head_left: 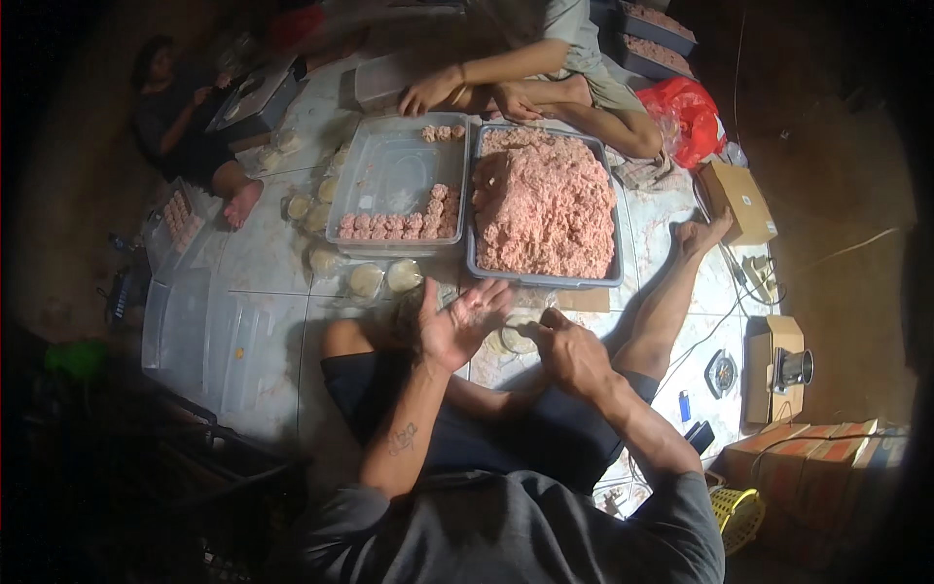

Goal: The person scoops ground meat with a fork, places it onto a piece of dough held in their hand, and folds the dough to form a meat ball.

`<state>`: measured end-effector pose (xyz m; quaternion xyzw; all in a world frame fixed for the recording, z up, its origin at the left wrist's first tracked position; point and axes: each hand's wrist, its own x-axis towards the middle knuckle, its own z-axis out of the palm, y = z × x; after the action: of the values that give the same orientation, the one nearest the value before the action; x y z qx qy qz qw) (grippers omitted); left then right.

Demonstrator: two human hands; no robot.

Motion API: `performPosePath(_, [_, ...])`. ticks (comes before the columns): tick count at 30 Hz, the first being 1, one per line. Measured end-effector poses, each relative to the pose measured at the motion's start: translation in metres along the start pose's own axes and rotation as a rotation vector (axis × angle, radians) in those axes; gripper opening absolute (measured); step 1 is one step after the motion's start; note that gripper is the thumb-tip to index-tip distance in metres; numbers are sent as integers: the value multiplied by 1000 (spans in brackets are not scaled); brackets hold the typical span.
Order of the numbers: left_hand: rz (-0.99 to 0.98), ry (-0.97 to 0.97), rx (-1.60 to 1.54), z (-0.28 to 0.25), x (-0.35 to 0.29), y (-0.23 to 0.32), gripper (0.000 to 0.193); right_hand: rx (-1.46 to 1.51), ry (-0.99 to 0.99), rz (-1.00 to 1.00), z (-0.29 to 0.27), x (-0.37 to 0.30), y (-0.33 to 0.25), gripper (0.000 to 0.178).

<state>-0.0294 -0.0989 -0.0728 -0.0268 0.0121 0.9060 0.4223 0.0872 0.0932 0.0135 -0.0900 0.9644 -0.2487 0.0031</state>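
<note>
My left hand (457,326) is raised palm up over my lap, fingers stretched out. Its fingertips are blurred, with a pale smear across them. Beside it my right hand (574,355) is closed, thumb and index finger toward the left hand; what it grips, if anything, I cannot make out. A stack of round pale wrappers (520,333) lies beneath, between my hands. Just beyond stands a grey tub (545,278) heaped with pink minced meat (545,209). To its left, a clear plastic box (389,246) holds rows of small meat dumplings (394,227) along its near and right sides.
Packs of round wrappers (366,280) sit on the tiled floor by the box. Across from me sits a person, one hand (433,92) over the box's far edge; another person is far left. Clear lids (199,336) lie left. Cardboard boxes (739,204) and cables are on the right.
</note>
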Motion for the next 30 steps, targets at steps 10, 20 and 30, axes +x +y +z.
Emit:
performPosePath(10, [37, 170, 159, -2, -19, 0, 92, -92, 40, 63, -9, 9, -11, 44])
performPosePath(20, [50, 260, 670, -20, -10, -4, 70, 840, 181, 448, 31, 16, -8, 30])
performPosePath(30, [300, -259, 1727, 23, -51, 11, 43, 882, -19, 76, -22, 47, -51, 28])
